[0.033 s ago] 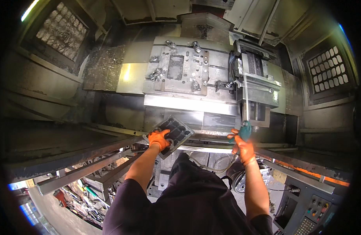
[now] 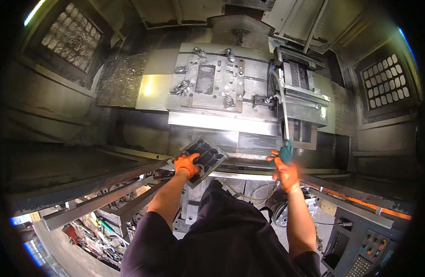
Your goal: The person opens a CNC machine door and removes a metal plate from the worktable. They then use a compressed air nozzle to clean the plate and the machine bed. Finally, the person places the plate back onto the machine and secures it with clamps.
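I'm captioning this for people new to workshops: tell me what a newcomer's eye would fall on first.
Probably the bright orange gloves: the left hand lies on a dark, hollowed metal part at front centre, while the right hand holds a green spray gun with a long thin tube pointing away. Next might come the pale metal plate ringed with clamps, behind them near the upper middle.

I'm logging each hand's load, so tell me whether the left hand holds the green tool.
No, the green tool is in the right hand, while the left hand is on the metal part.
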A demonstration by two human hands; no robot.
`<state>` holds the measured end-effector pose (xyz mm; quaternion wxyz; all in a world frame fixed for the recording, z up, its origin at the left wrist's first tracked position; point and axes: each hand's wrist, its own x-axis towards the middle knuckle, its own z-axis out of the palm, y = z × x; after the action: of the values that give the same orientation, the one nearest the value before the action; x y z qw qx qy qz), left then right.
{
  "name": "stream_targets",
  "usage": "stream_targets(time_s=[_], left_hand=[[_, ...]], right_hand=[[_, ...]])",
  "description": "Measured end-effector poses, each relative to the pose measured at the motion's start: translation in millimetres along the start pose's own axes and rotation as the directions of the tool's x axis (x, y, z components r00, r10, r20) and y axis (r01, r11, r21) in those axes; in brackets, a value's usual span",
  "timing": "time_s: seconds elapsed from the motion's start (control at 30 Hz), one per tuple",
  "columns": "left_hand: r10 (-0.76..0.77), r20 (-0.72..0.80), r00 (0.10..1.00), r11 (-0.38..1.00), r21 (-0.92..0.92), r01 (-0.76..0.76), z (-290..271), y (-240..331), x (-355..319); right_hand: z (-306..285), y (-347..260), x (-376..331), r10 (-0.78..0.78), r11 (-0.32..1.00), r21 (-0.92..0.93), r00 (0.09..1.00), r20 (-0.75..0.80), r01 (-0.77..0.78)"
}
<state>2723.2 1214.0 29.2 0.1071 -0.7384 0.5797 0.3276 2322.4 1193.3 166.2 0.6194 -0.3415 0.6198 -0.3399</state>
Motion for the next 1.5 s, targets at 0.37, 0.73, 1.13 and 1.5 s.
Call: stream_targets(time_s=[0.37, 0.73, 1.13, 1.5], left_hand=[[-0.239, 0.101, 0.966, 0.846, -0.466, 0.258, 85.1, -23.2, -12.8], [-0.574, 0.380, 0.726, 0.635, -0.354, 0.687, 172.5, -118.1, -96.7], [-0.569, 0.553, 0.608, 0.585, -0.247, 0.772, 287.8, -185.7, -150.5], [-0.498, 0.493, 0.714, 0.596, -0.404, 0.694, 251.5, -171.4, -103.1]], right_hand=[[-40.6, 16.2, 125.9, 0.200, 0.437, -0.882, 0.937, 0.287, 0.177], [-2.6, -24.6, 138.6, 0.486, 0.693, -0.636, 0.872, 0.067, -0.338], [20.0, -34.5, 130.7, 0.498, 0.665, -0.647, 0.867, 0.012, -0.373], [19.8, -17.7, 126.9, 0.431, 0.713, -0.550, 0.891, -0.146, -0.435]])
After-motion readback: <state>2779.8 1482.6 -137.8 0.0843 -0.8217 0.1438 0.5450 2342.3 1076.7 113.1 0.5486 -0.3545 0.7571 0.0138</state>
